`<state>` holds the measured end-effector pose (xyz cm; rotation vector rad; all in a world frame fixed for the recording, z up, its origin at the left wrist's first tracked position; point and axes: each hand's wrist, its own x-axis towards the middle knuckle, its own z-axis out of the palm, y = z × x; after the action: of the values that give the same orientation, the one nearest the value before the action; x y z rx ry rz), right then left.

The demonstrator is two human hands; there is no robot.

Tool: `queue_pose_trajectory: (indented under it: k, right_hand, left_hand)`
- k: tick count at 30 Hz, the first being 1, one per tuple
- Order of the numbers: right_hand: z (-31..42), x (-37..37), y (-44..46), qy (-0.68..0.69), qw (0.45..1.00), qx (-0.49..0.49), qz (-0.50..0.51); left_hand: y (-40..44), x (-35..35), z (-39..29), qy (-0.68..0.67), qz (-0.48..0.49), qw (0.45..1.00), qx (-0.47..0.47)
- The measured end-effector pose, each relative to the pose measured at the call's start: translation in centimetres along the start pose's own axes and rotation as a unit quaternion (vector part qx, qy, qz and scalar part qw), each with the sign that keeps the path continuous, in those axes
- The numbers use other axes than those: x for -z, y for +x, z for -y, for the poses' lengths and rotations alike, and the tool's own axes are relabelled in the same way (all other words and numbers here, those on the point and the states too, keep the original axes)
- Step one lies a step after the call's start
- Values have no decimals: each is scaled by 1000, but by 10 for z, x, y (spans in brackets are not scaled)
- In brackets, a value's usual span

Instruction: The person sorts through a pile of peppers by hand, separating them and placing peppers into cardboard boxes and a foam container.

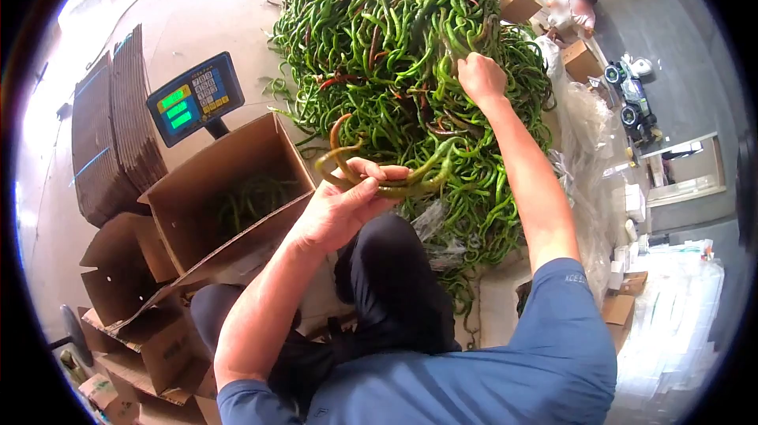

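Several long, curled green chili peppers (430, 178) lie across my left hand (335, 216), which is closed round them; one is reddish brown. This hand is raised over the near left edge of a big pile of chili peppers (379, 38), mostly green with a few red ones. Farther off, my right hand (482, 79) is at the right part of the pile, fingers curled down among the peppers. Its fingertips are hidden, so whatever they grip does not show. Left of my left hand stands an open cardboard box (209, 168) with some green peppers at its bottom.
A scale display (193, 99) with lit green digits rises behind the box. Flattened cartons (110, 125) stand at the far left, and open cartons (162, 354) lie at lower left. Clear plastic sheeting (588, 133) edges the pile's right side. Another person (572, 13) is at upper right.
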<state>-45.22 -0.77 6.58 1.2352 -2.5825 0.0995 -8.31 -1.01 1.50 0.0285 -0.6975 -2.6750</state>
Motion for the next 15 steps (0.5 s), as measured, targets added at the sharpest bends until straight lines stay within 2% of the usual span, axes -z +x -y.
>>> queue_pose_trajectory:
  k: [8,11,12,15]
  right_hand:
    - [19,-24,15,143,987,-44,-50]
    - [26,-16,16,154,987,-47,-9]
    - [25,-22,17,159,986,-38,-26]
    - [15,-33,25,225,973,-41,-33]
  left_hand:
    - [5,9,0,132,-92,987,-1]
    - [9,14,5,75,-173,982,10]
    - [9,15,7,109,-204,973,3]
    - [10,29,14,52,-197,979,-12]
